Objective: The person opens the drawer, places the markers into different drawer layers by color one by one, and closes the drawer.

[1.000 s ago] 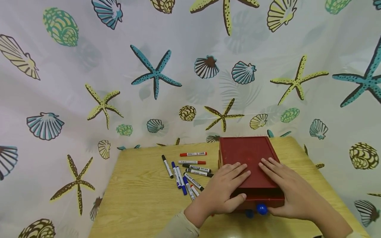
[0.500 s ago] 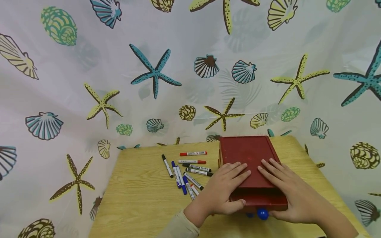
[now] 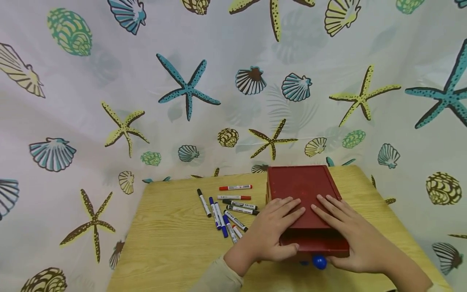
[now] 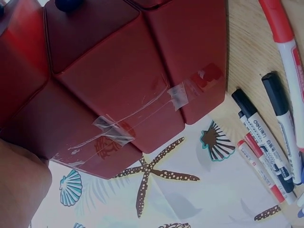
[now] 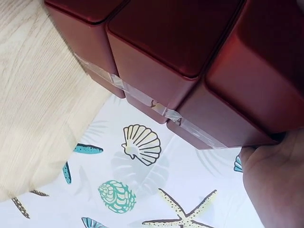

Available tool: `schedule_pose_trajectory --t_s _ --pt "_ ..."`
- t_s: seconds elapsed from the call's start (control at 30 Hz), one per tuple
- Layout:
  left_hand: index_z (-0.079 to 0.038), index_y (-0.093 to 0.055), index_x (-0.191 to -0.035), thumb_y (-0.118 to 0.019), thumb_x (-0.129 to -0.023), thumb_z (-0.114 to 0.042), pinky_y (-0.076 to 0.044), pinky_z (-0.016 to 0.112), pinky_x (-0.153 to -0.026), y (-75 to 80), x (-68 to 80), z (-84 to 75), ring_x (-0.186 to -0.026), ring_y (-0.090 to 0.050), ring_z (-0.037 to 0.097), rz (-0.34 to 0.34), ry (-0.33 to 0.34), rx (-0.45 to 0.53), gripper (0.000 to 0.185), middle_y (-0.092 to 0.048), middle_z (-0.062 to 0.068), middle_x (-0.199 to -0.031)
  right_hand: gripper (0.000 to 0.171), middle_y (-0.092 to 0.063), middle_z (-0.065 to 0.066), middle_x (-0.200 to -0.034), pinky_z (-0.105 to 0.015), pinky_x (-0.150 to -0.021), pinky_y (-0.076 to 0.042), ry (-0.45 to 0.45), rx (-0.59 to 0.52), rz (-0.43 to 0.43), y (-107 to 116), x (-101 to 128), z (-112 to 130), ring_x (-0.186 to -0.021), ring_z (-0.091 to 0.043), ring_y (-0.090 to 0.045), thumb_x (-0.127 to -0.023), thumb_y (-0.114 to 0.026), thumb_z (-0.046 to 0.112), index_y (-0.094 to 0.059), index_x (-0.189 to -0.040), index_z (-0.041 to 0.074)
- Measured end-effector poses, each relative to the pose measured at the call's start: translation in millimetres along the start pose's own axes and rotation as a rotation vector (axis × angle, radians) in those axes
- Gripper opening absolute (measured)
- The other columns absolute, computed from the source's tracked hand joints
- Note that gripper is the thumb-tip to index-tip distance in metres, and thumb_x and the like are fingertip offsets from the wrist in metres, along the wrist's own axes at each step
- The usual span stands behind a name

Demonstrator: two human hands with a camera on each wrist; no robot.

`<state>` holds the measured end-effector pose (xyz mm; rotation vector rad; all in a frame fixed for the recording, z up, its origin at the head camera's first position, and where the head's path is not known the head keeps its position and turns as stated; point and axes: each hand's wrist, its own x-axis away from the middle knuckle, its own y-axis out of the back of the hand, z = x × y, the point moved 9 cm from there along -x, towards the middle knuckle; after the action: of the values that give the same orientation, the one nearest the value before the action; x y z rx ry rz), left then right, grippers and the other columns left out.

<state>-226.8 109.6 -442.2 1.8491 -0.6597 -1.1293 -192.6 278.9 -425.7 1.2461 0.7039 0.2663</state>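
Observation:
A dark red drawer box [image 3: 300,182] stands on the table, made of stacked tiers in the wrist views. Its top drawer [image 3: 315,244] is pulled partway out towards me, and its interior shows as a dark gap. Below the drawer's front edge is a round blue knob [image 3: 319,262]; a second blue knob [image 3: 304,263] is mostly hidden. My left hand [image 3: 271,229] rests its extended fingers on the left of the lid, thumb beside the drawer's left end. My right hand [image 3: 359,239] lies likewise on the right side, its thumb near the first knob.
Several whiteboard markers [image 3: 235,197] with red, black and blue caps lie scattered left of the box on the wooden table [image 3: 164,235]. Clear tape [image 4: 114,130] runs along the box's tiers. A curtain [image 3: 219,129] printed with starfish and shells hangs behind.
The top drawer has slid slightly out towards me, its front edge and knob moving with it. My right hand has shifted a little on the lid; the left thumb has moved slightly down.

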Motion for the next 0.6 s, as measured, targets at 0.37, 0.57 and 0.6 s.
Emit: schedule_pose_trajectory --t_s 0.37,0.57,0.6 --pt "-0.017 -0.053 -0.157 -0.065 -0.092 -0.056 -0.017 0.051 -0.134 13.8 11.2 11.2 -0.160 -0.034 0.024 -0.108 0.097 0.130 0.076 -0.044 0.004 -0.168 0.117 -0.035 -0.009 -0.173 -0.015 -0.127 0.004 -0.019 0.023 0.009 -5 0 2 -0.161 -0.031 -0.027 -0.068 -0.093 0.054 -0.038 -0.166 0.022" --pt "-0.015 -0.057 -0.153 -0.053 -0.105 -0.056 -0.044 0.055 -0.119 33.9 46.4 38.1 -0.146 -0.054 0.023 -0.356 0.228 0.038 0.063 -0.059 0.005 -0.155 0.117 -0.034 -0.008 -0.173 -0.016 -0.128 0.005 -0.023 0.023 0.013 -2 -3 2 -0.161 -0.032 -0.026 -0.069 -0.092 0.054 -0.037 -0.167 0.023" --pt "-0.015 -0.059 -0.151 -0.052 -0.106 -0.054 -0.048 0.055 -0.115 36.0 54.1 44.2 -0.142 -0.058 0.024 -0.391 0.264 0.019 0.060 -0.062 0.005 -0.152 0.117 -0.034 -0.008 -0.173 -0.017 -0.128 0.005 -0.022 0.026 0.014 -2 -3 3 -0.161 -0.032 -0.026 -0.069 -0.092 0.054 -0.037 -0.167 0.023"
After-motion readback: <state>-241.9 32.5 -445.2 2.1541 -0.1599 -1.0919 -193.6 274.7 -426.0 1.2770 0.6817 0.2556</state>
